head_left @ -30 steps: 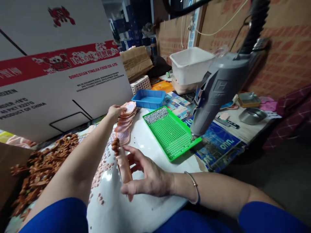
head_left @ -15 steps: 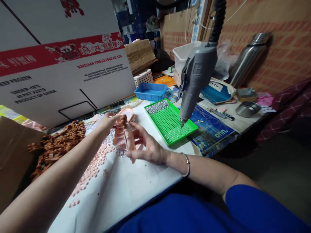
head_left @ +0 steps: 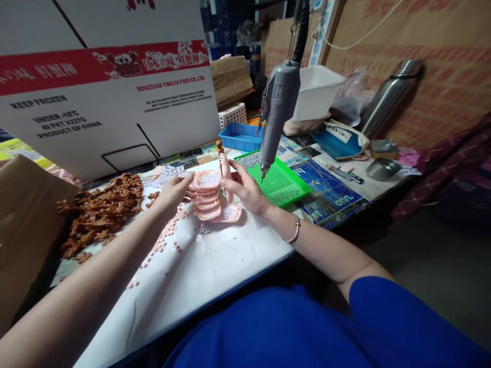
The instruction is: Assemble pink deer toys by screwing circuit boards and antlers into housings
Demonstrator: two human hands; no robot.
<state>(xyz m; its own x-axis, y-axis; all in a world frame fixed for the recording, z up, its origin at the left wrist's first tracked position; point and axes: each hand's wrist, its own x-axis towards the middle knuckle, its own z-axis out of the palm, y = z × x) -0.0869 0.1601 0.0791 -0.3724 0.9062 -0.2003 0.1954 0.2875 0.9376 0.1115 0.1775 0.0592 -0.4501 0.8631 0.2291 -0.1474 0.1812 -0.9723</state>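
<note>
My right hand (head_left: 251, 194) grips a pale pink plastic piece (head_left: 227, 176) between thumb and fingers. A small brown plastic part (head_left: 220, 146) stands out at its top end. My left hand (head_left: 174, 193) is at the left side of a stack of pink plastic shells (head_left: 209, 199), fingers apart. Whether its fingertips touch the stack I cannot tell. A grey electric screwdriver (head_left: 279, 105) hangs to the right of my right hand, bit pointing down over a green perforated tray (head_left: 291, 186) that holds silver screws (head_left: 249, 160).
A heap of brown plastic parts (head_left: 103, 212) lies at left beside a cardboard box (head_left: 34, 204). Small pink pieces (head_left: 159, 245) are scattered on the white table surface (head_left: 215, 271). Behind stand a large white carton (head_left: 115, 112), a blue bin (head_left: 240, 140) and a steel flask (head_left: 395, 94).
My left hand has come away from the brown part to the left of the shells. My right hand still holds the pink piece, now more upright. The view has shifted.
</note>
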